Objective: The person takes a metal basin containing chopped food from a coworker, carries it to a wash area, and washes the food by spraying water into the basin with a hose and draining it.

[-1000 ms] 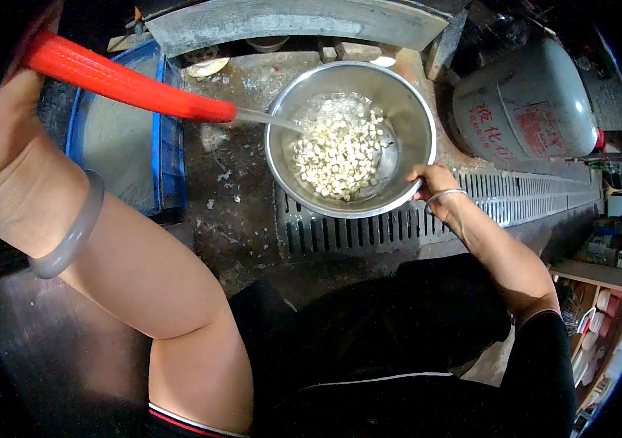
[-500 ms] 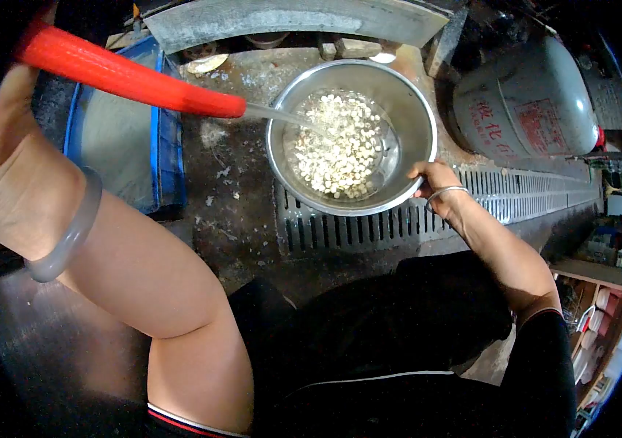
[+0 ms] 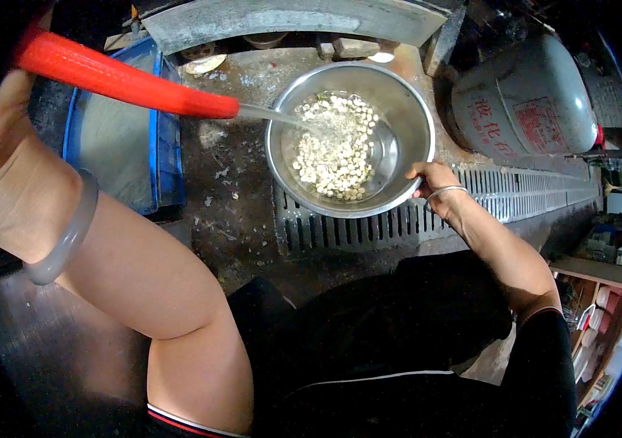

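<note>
At the left edge, my left hand is closed around a red hose; the fingers are mostly hidden in the dark and behind the hose. A stream of water runs from the hose's mouth into a round steel basin. Many small, pale, roundish food pieces lie in the water at its bottom, mostly on the left side. My right hand grips the basin's rim at the lower right, thumb over the edge. The basin looks slightly tilted.
A slotted metal drain grate runs under and right of the basin. A blue crate stands at left. A grey gas cylinder stands at right, and a curved metal panel crosses the back. Shelving is at far right.
Water flows more strongly from the hose, and the surface in the basin is more churned. The pale pieces have shifted a little. Both hands stay almost in place.
</note>
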Available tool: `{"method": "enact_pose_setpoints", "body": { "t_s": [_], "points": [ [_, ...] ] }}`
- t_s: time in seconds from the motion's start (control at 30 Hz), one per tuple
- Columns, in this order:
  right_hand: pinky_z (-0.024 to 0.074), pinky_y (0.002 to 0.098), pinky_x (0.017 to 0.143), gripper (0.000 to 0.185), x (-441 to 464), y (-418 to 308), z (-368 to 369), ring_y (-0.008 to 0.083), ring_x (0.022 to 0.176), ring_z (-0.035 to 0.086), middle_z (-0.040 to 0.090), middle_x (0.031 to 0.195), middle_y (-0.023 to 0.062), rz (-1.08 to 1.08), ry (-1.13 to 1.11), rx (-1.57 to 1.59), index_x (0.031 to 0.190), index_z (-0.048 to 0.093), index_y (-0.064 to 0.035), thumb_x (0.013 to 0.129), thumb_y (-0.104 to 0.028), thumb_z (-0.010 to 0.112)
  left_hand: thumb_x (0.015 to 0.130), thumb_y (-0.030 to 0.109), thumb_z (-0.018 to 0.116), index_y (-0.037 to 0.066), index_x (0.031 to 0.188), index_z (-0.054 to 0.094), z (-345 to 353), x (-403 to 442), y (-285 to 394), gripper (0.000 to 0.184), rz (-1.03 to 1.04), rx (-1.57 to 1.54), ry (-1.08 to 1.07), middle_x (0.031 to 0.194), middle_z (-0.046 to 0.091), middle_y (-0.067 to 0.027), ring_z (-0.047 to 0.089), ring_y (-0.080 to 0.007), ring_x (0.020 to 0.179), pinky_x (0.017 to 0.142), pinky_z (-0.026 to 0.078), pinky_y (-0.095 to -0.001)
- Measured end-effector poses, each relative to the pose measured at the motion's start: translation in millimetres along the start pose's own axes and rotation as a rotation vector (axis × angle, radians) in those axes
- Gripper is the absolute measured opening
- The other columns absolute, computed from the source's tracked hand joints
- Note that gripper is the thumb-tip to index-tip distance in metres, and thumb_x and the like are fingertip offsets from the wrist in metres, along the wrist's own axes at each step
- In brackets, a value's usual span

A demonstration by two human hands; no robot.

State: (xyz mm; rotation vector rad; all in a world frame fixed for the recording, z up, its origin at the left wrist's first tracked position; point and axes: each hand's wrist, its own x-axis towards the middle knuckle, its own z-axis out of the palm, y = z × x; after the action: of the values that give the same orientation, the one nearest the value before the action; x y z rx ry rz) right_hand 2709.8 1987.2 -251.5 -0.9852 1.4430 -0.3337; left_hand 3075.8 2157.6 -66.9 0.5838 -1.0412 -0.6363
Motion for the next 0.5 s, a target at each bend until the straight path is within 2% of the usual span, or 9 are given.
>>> {"method": "enact_pose_setpoints", "body": {
  "t_s": [0.1,0.2,0.4,0.5],
  "points": [
    [0.0382,0.0229,0.033,0.025,3,2,-2,0.0174,0.044,0.05,0.052,0.063,0.0079,0.006,0.001,-0.004,0.084,0.047,0.0012,0.06,0.001,0.054,0.085,0.024,0.033,0.011,0.068,0.034,-1,4,1,0.021,0.002,0.007,-0.003,0.052,0.025,0.0006,0.021,-0.0104,0.041,0.037,0.017,-0.0239],
    [0.0429,0.0211,0.039,0.023,5,3,-6,0.0151,0.05,0.053,0.054,0.068,0.0083,0.002,-0.03,-0.065,0.086,0.049,0.0035,0.064,-0.001,0.054,0.085,0.024,0.033,0.012,0.067,0.034,-2,6,0,0.022,-0.003,0.012,-0.008,0.051,0.025,0.001,0.02,-0.01,0.039,0.036,0.016,-0.0236],
    [0.0433,0.0218,0.039,0.026,6,4,-7,0.0155,0.052,0.053,0.053,0.071,0.0077,0.008,-0.007,-0.102,0.088,0.049,0.0033,0.062,-0.002,0.055,0.086,0.025,0.033,0.012,0.065,0.034,-5,11,0,0.024,-0.023,0.022,-0.018,0.048,0.025,0.0019,0.019,-0.0094,0.037,0.033,0.016,-0.0229],
    [0.0407,0.0235,0.035,0.028,15,11,-16,0.0174,0.045,0.05,0.051,0.062,0.0082,-0.016,0.056,-0.086,0.085,0.048,0.0031,0.059,0.0,0.056,0.086,0.025,0.033,0.013,0.064,0.034,-5,15,1,0.025,-0.035,0.034,-0.023,0.047,0.024,0.0023,0.019,-0.0091,0.036,0.032,0.016,-0.0226]
  ]
}}
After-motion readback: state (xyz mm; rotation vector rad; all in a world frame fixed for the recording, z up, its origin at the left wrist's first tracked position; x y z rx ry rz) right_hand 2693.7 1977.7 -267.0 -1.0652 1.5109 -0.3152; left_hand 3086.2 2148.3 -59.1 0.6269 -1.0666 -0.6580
